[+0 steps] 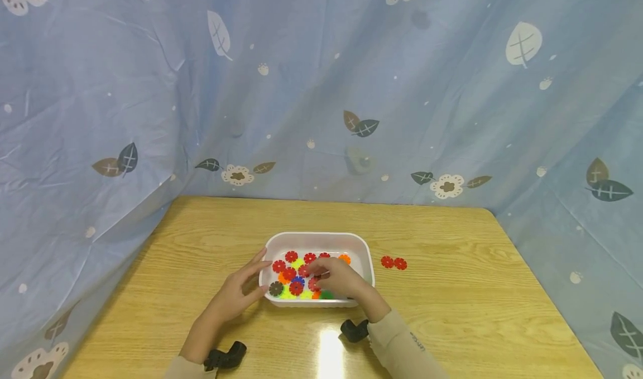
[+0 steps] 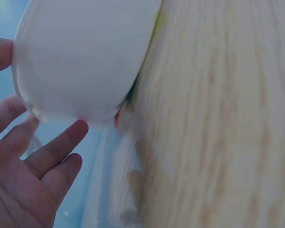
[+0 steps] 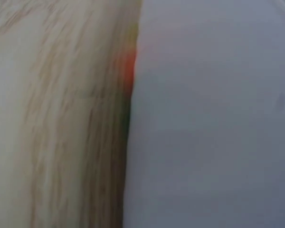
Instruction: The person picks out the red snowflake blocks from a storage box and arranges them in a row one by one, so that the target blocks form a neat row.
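Observation:
A white plastic tray (image 1: 321,236) holds many notched snowflake discs, among them red (image 1: 291,256), orange (image 1: 344,259), blue (image 1: 298,281), yellow and green ones. At the tray's left end is my left hand (image 1: 235,294), its fingers spread and their tips touching the rim. The left wrist view shows that hand's fingers (image 2: 59,149) fairly straight beside the white wall. My right hand (image 1: 339,277) reaches down into the tray, fingertips among red discs; I cannot tell whether it pinches one. In the right wrist view the tray wall (image 3: 209,118) hides the hand.
Two red snowflake discs (image 1: 393,263) lie side by side on the wooden table (image 1: 442,306), right of the tray. A blue leaf-patterned curtain (image 1: 311,89) surrounds the table at the back and sides. Black straps with mounts (image 1: 226,356) sit on both wrists.

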### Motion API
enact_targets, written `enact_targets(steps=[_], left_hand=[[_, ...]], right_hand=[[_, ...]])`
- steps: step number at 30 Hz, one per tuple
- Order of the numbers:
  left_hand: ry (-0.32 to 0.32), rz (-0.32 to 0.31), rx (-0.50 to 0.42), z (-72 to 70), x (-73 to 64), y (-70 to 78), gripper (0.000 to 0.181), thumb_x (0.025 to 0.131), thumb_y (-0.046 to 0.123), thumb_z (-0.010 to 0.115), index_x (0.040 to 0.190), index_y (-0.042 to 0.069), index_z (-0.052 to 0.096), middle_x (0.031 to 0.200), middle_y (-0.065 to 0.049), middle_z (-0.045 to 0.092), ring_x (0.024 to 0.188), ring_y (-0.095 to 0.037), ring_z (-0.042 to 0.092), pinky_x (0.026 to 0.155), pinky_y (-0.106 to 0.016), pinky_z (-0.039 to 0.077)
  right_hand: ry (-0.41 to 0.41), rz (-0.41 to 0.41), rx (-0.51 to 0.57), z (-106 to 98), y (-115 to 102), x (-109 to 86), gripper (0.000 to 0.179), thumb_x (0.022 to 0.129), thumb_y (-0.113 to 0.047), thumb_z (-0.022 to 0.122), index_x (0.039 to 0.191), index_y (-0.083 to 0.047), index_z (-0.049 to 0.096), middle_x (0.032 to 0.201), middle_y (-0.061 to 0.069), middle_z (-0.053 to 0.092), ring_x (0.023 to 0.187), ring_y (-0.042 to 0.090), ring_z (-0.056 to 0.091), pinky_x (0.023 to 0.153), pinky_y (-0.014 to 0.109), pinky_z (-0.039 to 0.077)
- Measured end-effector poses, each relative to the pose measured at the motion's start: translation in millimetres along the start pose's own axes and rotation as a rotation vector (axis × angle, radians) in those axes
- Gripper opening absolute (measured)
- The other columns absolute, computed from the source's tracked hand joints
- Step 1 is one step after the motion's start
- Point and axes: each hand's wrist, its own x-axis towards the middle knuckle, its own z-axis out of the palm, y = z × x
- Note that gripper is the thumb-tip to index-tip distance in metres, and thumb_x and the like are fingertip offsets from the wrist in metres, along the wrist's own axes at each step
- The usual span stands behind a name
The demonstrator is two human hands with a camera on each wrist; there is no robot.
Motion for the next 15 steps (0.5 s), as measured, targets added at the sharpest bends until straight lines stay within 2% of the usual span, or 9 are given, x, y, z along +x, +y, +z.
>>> enact_targets(steps=[5, 10, 15], left_hand=[[0.002, -0.011, -0.012, 0.0, -0.2, -0.6, 0.049, 0.087, 0.018, 0.068, 0.133, 0.011, 0.053, 0.155, -0.003, 0.03, 0.139, -0.03, 0.034, 0.106, -0.046, 0.036], [-0.002, -0.013, -0.017, 0.2, 0.4, -0.1, 0.049, 0.087, 0.018, 0.068, 0.134, 0.012, 0.053, 0.155, -0.003, 0.03, 0.139, -0.03, 0.034, 0.106, -0.048, 0.036], [-0.004, -0.008, -0.023, 0.1, 0.4, 0.5, 0.049, 0.088, 0.018, 0.067, 0.134, 0.011, 0.053, 0.155, -0.005, 0.029, 0.138, -0.031, 0.034, 0.104, -0.051, 0.038]], right_hand=[[-0.007, -0.031, -0.096, 2.5, 1.0, -0.3, 0.026, 0.087, 0.001, 0.062, 0.112, -0.007, 0.066, 0.109, 0.006, 0.068, 0.102, 0.02, 0.063, 0.088, 0.03, 0.055], [-0.007, -0.045, -0.201, 3.9, 1.1, 0.6, 0.026, 0.087, 0.001, 0.062, 0.111, -0.007, 0.067, 0.108, 0.005, 0.068, 0.1, 0.018, 0.063, 0.087, 0.026, 0.054], [-0.019, -0.043, -0.244, 4.1, -1.1, 1.5, 0.028, 0.086, 0.003, 0.063, 0.111, -0.007, 0.067, 0.107, 0.003, 0.068, 0.093, 0.013, 0.06, 0.083, 0.023, 0.053]])
